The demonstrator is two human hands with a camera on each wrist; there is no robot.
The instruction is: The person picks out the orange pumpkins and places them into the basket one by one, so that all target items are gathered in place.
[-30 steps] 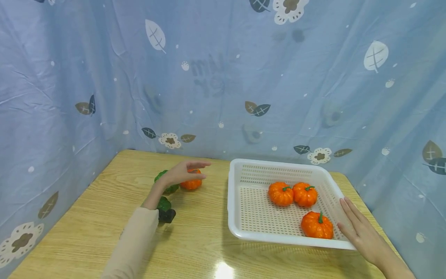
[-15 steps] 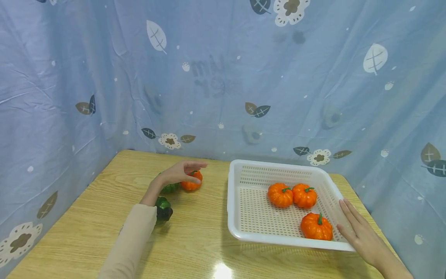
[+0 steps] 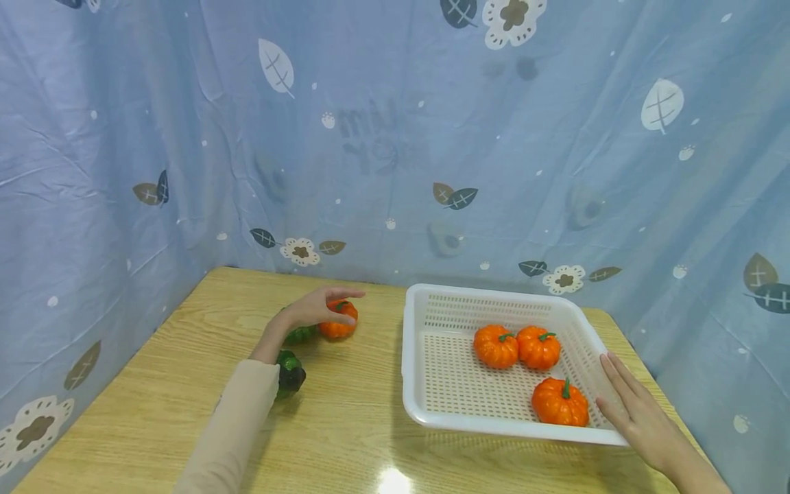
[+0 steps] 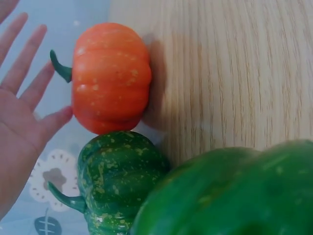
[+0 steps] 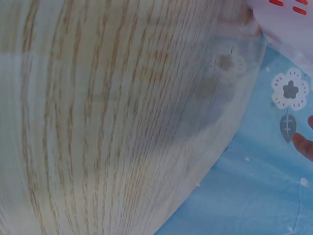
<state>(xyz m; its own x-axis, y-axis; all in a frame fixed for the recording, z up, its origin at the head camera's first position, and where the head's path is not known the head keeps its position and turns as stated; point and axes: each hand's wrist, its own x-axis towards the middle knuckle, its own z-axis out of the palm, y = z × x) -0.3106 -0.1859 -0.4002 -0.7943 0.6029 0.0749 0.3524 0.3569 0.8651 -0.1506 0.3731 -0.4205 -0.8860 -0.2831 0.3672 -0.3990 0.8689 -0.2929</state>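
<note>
My left hand hovers over an orange pumpkin on the left half of the table. In the left wrist view its fingers are spread beside the green stem, the thumb tip overlapping the pumpkin's edge. A speckled green pumpkin sits right against the orange one. Nearer me is another green pumpkin, partly hidden by the forearm and large in the left wrist view. My right hand rests with straight fingers on the right rim of a white plastic basket; only its fingertips show in the right wrist view.
Inside the basket lie three orange pumpkins: two side by side at the back and one at the front right corner. A blue patterned curtain hangs behind and beside the wooden table.
My left hand has drawn back slightly to the left over the orange pumpkin. The nearer green pumpkin has turned or shifted a little to the left. My right hand stays at the basket rim.
</note>
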